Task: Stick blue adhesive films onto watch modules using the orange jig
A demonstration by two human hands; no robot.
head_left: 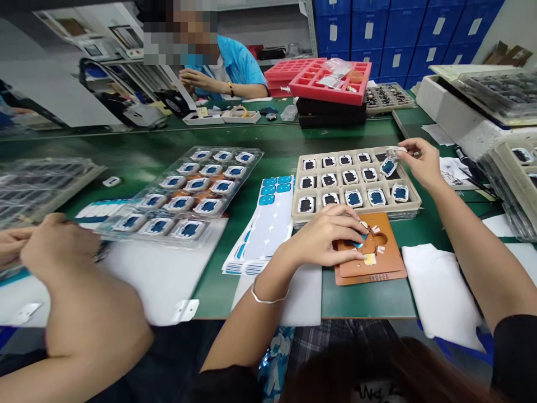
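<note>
My left hand (329,238) rests with fingers spread on an orange-brown fixture plate (392,260), which has a round recess and small white and yellow tabs. Beneath those fingers a bit of blue shows, mostly hidden. At the far right corner of a beige tray (413,201), my right hand (422,159) pinches a small pale part (396,150), seen nearly edge-on. Just below it, a square watch-like housing (389,167) with a dark blue face sits tilted in the tray. Similar housings fill several other pockets.
Left of the tray lie sticker sheets (268,224) with blue labels. A clear tray (197,184) of housings stands further left, near a co-worker's arm (84,302). Another person (235,67) sits opposite. A white cloth (440,291) and stacked trays (509,173) are at the right.
</note>
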